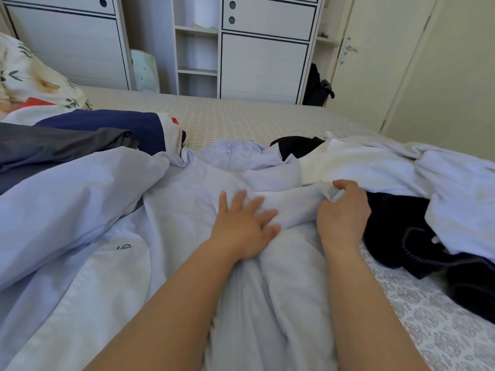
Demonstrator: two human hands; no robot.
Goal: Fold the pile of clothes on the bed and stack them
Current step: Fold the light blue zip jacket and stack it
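I have the pale lilac jacket spread across the near middle of the bed, its zipper collar pointing to the far side, and both my hands are on it. My left hand lies flat with the fingers spread and straight, pressing the cloth down near the chest. My right hand is curled, pinching a bunched fold of pale fabric at the jacket's right edge, where it meets the white garment; I cannot tell for certain whether that pinched bit belongs to the jacket alone or takes in some of the white piece as well. That is my main worry: if I draw the fold across, I judge the white garment could drag along and spoil the fold, and the black garment just beside my right wrist could catch too. The jacket's left half is rumpled and rides up over the dark grey and navy clothes at the far left, so a fold made now would likely trap creases or pull those with it. The cloth looks thin and slippery, so my flat palm may let it slide.
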